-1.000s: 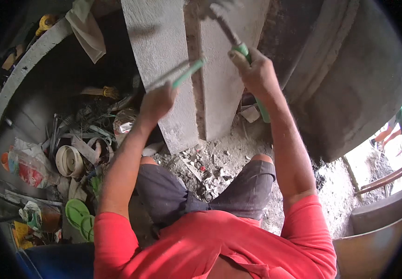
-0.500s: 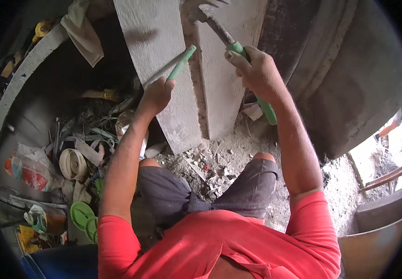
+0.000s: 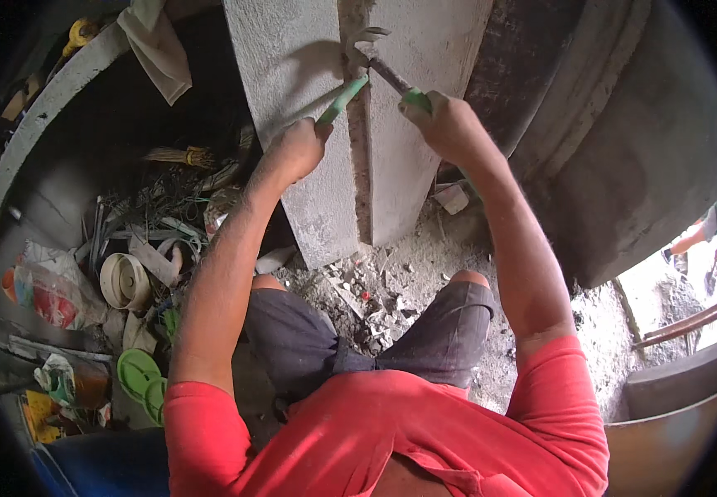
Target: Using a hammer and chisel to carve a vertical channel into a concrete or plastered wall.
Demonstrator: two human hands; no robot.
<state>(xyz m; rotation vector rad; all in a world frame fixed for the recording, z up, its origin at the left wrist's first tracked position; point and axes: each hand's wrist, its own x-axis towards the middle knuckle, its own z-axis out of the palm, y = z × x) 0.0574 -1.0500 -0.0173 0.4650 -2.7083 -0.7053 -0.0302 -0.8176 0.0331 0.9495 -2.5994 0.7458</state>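
My left hand (image 3: 296, 153) is closed around a green chisel (image 3: 343, 99), which slants up to the right in front of a pale plastered wall. The chisel's other end is hidden by the hand and wrist. In my right hand (image 3: 451, 131) is a claw hammer (image 3: 391, 76) with a green grip and a worn metal neck. The hammer's head is close to the chisel's upper end; I cannot tell whether they touch. A rough vertical groove (image 3: 360, 174) runs down the wall behind both tools.
Rubble (image 3: 366, 302) covers the floor between my knees. On the left lie tangled scrap, a cream round plastic part (image 3: 125, 282), green slippers (image 3: 138, 373) and plastic bags. A cloth (image 3: 155, 50) hangs at upper left. A large grey curved surface (image 3: 640, 157) stands on the right.
The hammer has come down and left toward the chisel, with my right hand moving along. My left hand and the chisel sit slightly further right and higher in view.
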